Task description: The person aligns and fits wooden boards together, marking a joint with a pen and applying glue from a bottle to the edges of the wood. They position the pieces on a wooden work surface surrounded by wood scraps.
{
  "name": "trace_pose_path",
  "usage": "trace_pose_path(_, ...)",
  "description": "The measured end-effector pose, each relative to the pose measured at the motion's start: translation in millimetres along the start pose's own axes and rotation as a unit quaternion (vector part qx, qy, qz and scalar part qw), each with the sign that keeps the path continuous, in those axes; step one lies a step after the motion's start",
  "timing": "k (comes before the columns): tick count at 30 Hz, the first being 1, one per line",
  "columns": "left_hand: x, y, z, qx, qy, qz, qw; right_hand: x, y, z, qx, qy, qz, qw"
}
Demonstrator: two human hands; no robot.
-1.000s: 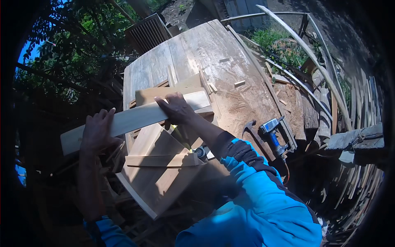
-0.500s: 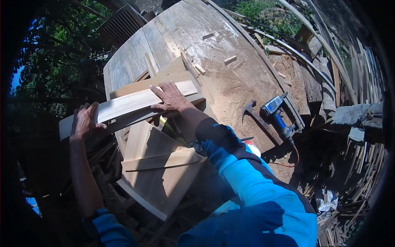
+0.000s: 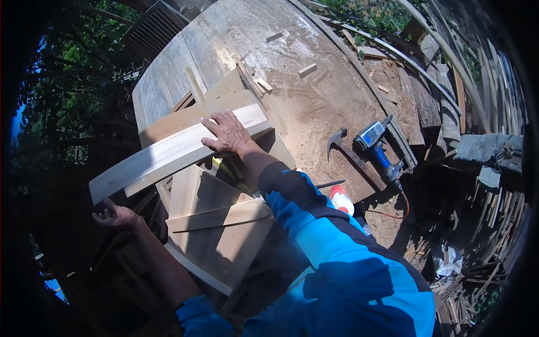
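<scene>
A long, pale, slightly curved wooden board [image 3: 168, 141] lies slantwise across other timber at the table's left side. On its upper right part rests my right hand [image 3: 227, 132], fingers laid over the wood and thumb apart. My left hand [image 3: 117, 215] is just below the board's lower left end, palm turned up, fingers loosely curled and apart; its raised fingertip touches the end's edge. A second wood strip [image 3: 147, 181] shows along the board's near edge. Nearer me sits a panelled wooden piece [image 3: 222, 247] with a narrow cross strip [image 3: 219, 218].
A claw hammer [image 3: 356, 160] and a blue-and-silver power tool [image 3: 379, 149] with an orange cord lie right on the worn wooden table [image 3: 269, 67]. A red-and-white object [image 3: 341, 200] is beside my right sleeve. Small offcuts [image 3: 307, 70] dot the tabletop; slats [image 3: 474, 224] pile up at right.
My left hand has slid off the board's top to below its left end and turned palm up. My right hand stays on the board, whose left end sits slightly lower and farther right.
</scene>
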State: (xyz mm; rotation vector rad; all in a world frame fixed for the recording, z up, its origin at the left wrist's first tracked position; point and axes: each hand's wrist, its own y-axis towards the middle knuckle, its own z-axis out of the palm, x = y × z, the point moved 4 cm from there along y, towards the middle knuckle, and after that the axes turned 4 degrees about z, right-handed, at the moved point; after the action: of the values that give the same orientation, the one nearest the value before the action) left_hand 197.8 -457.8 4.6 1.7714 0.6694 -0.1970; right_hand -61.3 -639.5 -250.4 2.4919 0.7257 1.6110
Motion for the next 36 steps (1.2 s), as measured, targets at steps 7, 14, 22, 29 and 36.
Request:
trace_pose_path(7,35,-75,46,0.095,-0.370,-0.466,0.799,4,-2,6,-0.014,0.027,0.002,1.000)
trace_pose_path(14,7,-88,67,0.080,-0.268,-0.496,0.822,-2,-1,1,0.002,0.028,0.026,0.999)
trace_pose_path(22,-3,-90,63,0.052,-0.256,-0.478,0.838,-10,-7,-1,-0.007,0.029,0.011,0.999)
trace_pose_path(29,17,-94,69,0.072,-0.292,-0.471,0.829,-12,-11,-2,0.007,0.007,0.015,1.000)
trace_pose_path(36,5,-95,69,0.078,-0.272,-0.463,0.840,-19,-12,-5,0.000,-0.015,-0.039,0.999)
